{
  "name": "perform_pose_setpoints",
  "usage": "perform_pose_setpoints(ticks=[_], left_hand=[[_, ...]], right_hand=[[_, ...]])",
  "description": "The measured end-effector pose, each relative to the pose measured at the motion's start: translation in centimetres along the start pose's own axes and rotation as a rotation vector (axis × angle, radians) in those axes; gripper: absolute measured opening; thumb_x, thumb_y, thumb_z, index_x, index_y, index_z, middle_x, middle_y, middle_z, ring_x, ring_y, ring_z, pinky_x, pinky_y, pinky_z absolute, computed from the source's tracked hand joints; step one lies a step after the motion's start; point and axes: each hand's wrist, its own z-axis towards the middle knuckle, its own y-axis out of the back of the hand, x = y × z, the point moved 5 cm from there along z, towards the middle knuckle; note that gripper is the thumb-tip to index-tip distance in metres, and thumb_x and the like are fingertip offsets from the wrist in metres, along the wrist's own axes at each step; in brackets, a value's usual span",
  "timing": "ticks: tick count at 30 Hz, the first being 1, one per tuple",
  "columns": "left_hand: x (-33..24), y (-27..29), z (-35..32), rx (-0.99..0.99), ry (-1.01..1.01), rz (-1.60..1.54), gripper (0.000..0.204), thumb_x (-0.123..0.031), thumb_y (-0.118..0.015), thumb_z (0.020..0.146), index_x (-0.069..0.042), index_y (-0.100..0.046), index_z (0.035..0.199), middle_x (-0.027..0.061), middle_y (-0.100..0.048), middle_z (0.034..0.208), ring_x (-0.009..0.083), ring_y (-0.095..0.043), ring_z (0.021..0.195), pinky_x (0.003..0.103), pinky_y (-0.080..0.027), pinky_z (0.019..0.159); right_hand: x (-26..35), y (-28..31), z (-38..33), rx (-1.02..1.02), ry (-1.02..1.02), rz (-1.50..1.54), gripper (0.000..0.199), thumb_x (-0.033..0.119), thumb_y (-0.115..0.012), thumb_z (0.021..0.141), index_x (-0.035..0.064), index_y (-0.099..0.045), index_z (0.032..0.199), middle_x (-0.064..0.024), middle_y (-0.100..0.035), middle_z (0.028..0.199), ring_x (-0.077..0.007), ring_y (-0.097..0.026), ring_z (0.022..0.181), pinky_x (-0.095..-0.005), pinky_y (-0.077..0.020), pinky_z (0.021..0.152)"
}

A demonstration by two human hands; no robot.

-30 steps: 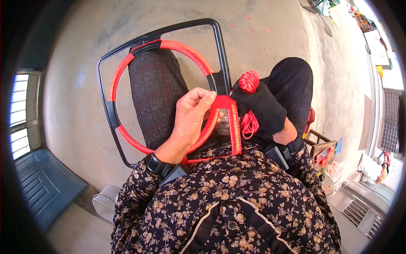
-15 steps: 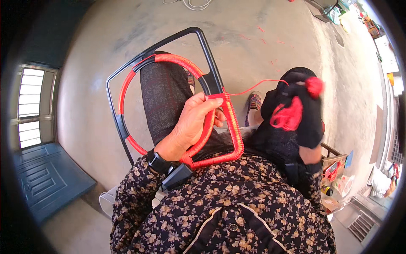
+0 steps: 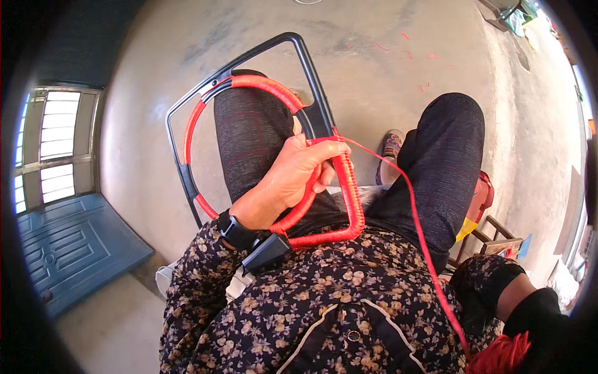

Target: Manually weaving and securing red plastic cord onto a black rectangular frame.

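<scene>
My left hand (image 3: 289, 171) is closed around a black frame (image 3: 321, 115), its thumb laid over the straight side. The frame is a rounded rectangle with a ring inside it. Red cord is wound tightly over much of the ring (image 3: 268, 89) and around the near right corner (image 3: 354, 215). From under my left thumb a strand of red cord (image 3: 416, 215) runs down to the lower right. There my right hand (image 3: 541, 324), in a black glove, holds a bundle of red cord (image 3: 503, 356); its fingers are mostly hidden by the bundle and the picture's dark rim.
The frame rests over my left thigh (image 3: 249, 149) and against my floral top (image 3: 349, 287). Short red cord scraps (image 3: 408, 55) lie on the concrete floor (image 3: 367, 81). A small wooden stool (image 3: 498, 244) and a red and yellow bag (image 3: 478, 209) are beside my right leg.
My right hand has swung from above my right knee down and back to the lower right with the bundle, drawing out a longer strand. My left hand keeps its hold on the frame.
</scene>
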Motion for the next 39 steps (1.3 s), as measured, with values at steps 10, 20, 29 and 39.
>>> perform_pose_setpoints(ticks=[10,20,29,39], left_hand=[[0.2,-0.5,-0.8,-0.149,-0.023,-0.021,0.011,-0.012,-0.065,0.085,-0.003,-0.058,0.084,0.0009,-0.057,0.064,0.0027,-0.039,0.038,0.019,-0.028,0.034],[2.2,0.1,0.6,-0.196,-0.018,0.019,0.01,-0.011,-0.065,0.084,-0.004,-0.056,0.084,-0.0008,-0.054,0.063,0.0033,-0.037,0.039,0.021,-0.026,0.034],[3.5,2.0,-0.6,-0.086,-0.198,-0.237,0.029,-0.031,-0.046,0.097,-0.004,-0.056,0.105,0.0055,-0.064,0.093,0.0152,-0.063,0.08,0.031,-0.052,0.069],[1.9,2.2,-0.9,-0.205,-0.308,-0.363,0.038,-0.034,-0.036,0.101,-0.004,-0.053,0.117,0.0076,-0.062,0.108,0.0157,-0.062,0.094,0.03,-0.05,0.081]], right_hand=[[-3.4,-0.5,2.6,-0.159,0.018,0.048,0.037,0.02,-0.043,0.097,0.0011,-0.043,0.129,-0.0057,-0.056,0.101,-0.014,-0.053,0.089,-0.0254,-0.0452,0.078],[-4.4,-1.0,4.4,-0.314,0.001,-0.002,0.039,0.017,-0.047,0.095,-0.0001,-0.041,0.13,-0.0051,-0.056,0.094,-0.0127,-0.054,0.082,-0.0241,-0.0457,0.073],[-1.8,-0.2,6.9,-0.352,0.001,-0.137,0.04,0.016,-0.052,0.093,0.0,-0.042,0.129,-0.0045,-0.056,0.088,-0.0123,-0.054,0.076,-0.024,-0.0463,0.068],[-5.4,-4.4,11.1,-0.301,-0.272,-0.5,0.031,0.013,-0.06,0.086,0.0008,-0.057,0.114,-0.0072,-0.062,0.087,-0.012,-0.059,0.075,-0.0264,-0.0484,0.065]])
